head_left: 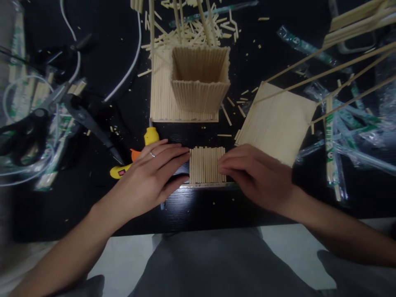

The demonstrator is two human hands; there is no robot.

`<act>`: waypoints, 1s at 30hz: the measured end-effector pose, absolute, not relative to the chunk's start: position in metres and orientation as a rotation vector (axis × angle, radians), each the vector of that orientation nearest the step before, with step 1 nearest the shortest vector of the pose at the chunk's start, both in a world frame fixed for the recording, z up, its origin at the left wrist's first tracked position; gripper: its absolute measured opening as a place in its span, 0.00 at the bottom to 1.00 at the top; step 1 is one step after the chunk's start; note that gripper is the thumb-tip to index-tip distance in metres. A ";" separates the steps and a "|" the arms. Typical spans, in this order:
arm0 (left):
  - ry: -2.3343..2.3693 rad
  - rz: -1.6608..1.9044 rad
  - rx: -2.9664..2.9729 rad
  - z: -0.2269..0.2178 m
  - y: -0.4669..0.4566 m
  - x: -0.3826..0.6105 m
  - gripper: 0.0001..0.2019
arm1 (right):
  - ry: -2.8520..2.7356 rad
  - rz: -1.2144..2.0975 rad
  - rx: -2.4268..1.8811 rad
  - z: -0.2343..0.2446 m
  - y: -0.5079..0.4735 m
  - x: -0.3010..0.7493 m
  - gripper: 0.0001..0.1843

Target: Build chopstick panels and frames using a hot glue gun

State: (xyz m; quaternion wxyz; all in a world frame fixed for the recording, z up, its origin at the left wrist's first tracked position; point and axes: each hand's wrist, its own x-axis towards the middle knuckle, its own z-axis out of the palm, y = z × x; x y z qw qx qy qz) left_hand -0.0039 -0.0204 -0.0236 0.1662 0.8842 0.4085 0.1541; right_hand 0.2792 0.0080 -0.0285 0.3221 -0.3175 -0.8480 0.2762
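Note:
A row of short wooden sticks (206, 165) lies side by side on the black table, against a thin straight strip (213, 185) along its lower edge. My left hand (151, 175), wearing a ring, has its fingers stretched out with the tips at the row's left edge and the thumb apart. On the opposite side, my right hand (256, 175) has its bent fingers pressed together on the row's right edge. Beneath and beside my left hand sits a yellow glue gun (151, 135) with an orange trigger, partly hidden.
A box of wooden sticks (201, 95) stands on a flat stick panel (161, 95). Cut stick pieces (198, 33) are heaped behind. At right are a flat panel with long sticks (281, 123) and wrapped chopsticks (331, 152). Scissors (37, 115), pliers (93, 128) and a white cable (130, 70) lie left.

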 end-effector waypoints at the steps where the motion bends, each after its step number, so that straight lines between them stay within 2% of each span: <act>1: 1.167 0.437 2.520 -0.024 -0.021 -0.004 0.23 | -2.232 0.721 -0.829 -0.028 0.009 0.280 0.08; 11: 1.167 0.464 2.579 -0.024 -0.021 -0.003 0.22 | -2.367 0.554 -0.808 -0.029 0.005 0.288 0.01; 16: 1.112 0.440 2.575 -0.020 -0.023 -0.007 0.23 | -2.425 0.627 -0.849 -0.034 -0.009 0.289 0.28; 18: 1.079 0.424 2.570 -0.018 -0.024 -0.008 0.28 | -2.496 0.615 -0.820 -0.038 -0.013 0.289 0.35; 21: 1.062 0.394 2.587 -0.019 -0.023 -0.008 0.32 | -2.556 0.603 -0.838 -0.043 -0.015 0.288 0.37; 30: 1.049 0.457 2.598 -0.023 -0.022 -0.009 0.27 | -2.567 0.605 -0.864 -0.048 -0.011 0.291 0.34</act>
